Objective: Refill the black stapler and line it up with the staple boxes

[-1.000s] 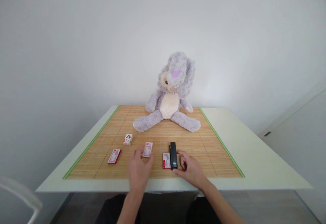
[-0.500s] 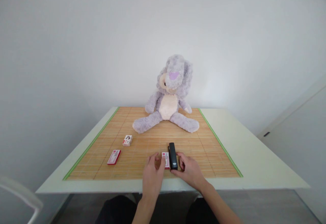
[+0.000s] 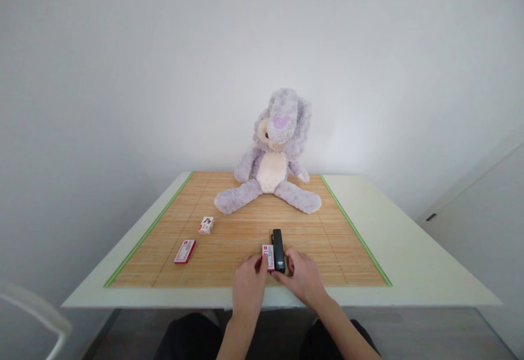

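The left hand (image 3: 249,286) has carried its red-and-white box (image 3: 268,255) rightward and now pinches it just beside the black stapler (image 3: 279,248) (at the mat's (image 3: 229,240) near edge), whose near end the right hand (image 3: 305,278) clasps.

Both forearms are extending in from the near edge, converging toward the middle. The left hand (image 3: 249,286) is lying back-up, fingers curling forward and thumb pointing right. The right hand (image 3: 303,279) is angling leftward, fingers loosely bent, almost meeting the left.
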Demonstrator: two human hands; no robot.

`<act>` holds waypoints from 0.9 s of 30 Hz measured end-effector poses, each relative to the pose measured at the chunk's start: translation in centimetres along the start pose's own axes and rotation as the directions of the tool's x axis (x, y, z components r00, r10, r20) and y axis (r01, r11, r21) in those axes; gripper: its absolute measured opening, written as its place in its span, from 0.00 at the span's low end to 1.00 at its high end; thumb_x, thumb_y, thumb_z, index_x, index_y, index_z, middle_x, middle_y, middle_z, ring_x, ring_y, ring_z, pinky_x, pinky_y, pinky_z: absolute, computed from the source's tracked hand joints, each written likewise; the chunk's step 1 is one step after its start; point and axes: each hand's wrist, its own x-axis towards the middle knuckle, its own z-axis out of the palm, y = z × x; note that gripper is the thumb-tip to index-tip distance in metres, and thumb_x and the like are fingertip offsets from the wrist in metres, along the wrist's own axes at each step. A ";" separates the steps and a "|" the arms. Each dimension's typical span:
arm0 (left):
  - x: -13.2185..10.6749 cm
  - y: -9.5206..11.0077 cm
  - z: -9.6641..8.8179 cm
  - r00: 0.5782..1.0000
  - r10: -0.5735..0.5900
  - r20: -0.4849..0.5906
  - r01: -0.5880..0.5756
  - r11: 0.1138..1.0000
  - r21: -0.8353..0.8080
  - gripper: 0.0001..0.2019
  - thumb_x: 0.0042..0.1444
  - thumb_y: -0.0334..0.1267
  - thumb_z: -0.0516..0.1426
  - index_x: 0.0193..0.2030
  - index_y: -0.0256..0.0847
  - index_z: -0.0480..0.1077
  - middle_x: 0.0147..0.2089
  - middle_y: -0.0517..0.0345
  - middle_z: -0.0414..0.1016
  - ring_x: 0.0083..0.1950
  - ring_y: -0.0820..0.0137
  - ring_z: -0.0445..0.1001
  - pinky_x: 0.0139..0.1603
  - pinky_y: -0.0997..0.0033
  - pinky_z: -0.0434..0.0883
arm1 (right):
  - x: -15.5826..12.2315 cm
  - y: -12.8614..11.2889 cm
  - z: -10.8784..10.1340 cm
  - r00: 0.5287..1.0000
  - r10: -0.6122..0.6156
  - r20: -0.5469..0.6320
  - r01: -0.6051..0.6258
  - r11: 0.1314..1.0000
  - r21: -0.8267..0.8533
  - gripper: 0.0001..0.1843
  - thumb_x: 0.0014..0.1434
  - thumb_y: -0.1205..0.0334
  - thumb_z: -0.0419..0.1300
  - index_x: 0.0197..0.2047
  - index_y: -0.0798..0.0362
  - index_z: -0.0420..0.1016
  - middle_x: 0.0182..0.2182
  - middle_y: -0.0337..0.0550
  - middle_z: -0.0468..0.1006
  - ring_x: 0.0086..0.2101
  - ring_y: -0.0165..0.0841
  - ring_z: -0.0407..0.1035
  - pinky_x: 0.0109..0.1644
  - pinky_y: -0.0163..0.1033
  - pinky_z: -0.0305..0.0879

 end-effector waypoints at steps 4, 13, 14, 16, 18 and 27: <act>-0.2 0.2 0.0 1.000 0.005 -0.020 -0.004 1.000 0.028 0.15 0.70 0.44 0.53 0.39 0.45 0.80 0.38 0.54 0.80 0.40 0.65 0.78 0.45 0.68 0.68 | 0.1 0.0 0.2 1.000 0.017 -0.001 -0.017 1.000 -0.009 0.23 0.53 0.44 0.73 0.40 0.47 0.68 0.26 0.32 0.73 0.29 0.34 0.68 0.34 0.36 0.51; -0.8 0.0 0.8 0.997 0.033 -0.064 -0.030 0.998 0.059 0.16 0.71 0.44 0.51 0.40 0.45 0.79 0.39 0.53 0.79 0.40 0.64 0.78 0.43 0.67 0.68 | 0.0 0.1 0.6 0.999 0.036 -0.006 -0.036 0.999 -0.033 0.24 0.54 0.43 0.73 0.41 0.46 0.68 0.27 0.33 0.75 0.30 0.36 0.70 0.34 0.36 0.52; -0.8 -0.1 0.9 0.997 0.038 -0.066 -0.034 0.998 0.060 0.16 0.72 0.44 0.51 0.41 0.45 0.79 0.40 0.53 0.79 0.40 0.64 0.78 0.43 0.66 0.68 | -0.1 0.1 0.6 0.999 0.037 -0.006 -0.037 0.999 -0.035 0.24 0.54 0.42 0.73 0.41 0.46 0.68 0.27 0.33 0.76 0.29 0.36 0.71 0.34 0.36 0.52; -0.9 -0.1 0.9 0.997 0.047 -0.068 -0.043 0.997 0.060 0.16 0.72 0.45 0.50 0.43 0.44 0.78 0.41 0.53 0.79 0.42 0.63 0.78 0.43 0.65 0.68 | -0.1 0.0 0.7 0.999 0.039 -0.007 -0.039 0.998 -0.039 0.24 0.54 0.42 0.73 0.41 0.46 0.68 0.27 0.33 0.76 0.29 0.36 0.71 0.33 0.36 0.52; -0.9 -0.1 0.9 0.996 0.052 -0.068 -0.048 0.997 0.058 0.16 0.72 0.45 0.50 0.44 0.44 0.78 0.41 0.53 0.79 0.43 0.62 0.78 0.44 0.64 0.69 | -0.2 -0.1 0.7 0.999 0.042 -0.009 -0.042 0.998 -0.044 0.24 0.54 0.42 0.73 0.41 0.46 0.68 0.27 0.33 0.76 0.29 0.36 0.71 0.33 0.37 0.52; -1.0 -0.1 1.0 0.996 0.060 -0.065 -0.058 0.998 0.034 0.17 0.72 0.45 0.48 0.44 0.44 0.77 0.42 0.50 0.80 0.45 0.60 0.79 0.47 0.62 0.70 | -0.4 -0.4 0.4 0.999 0.043 -0.019 -0.044 0.997 -0.066 0.23 0.55 0.42 0.72 0.40 0.46 0.68 0.26 0.34 0.76 0.29 0.37 0.72 0.33 0.37 0.51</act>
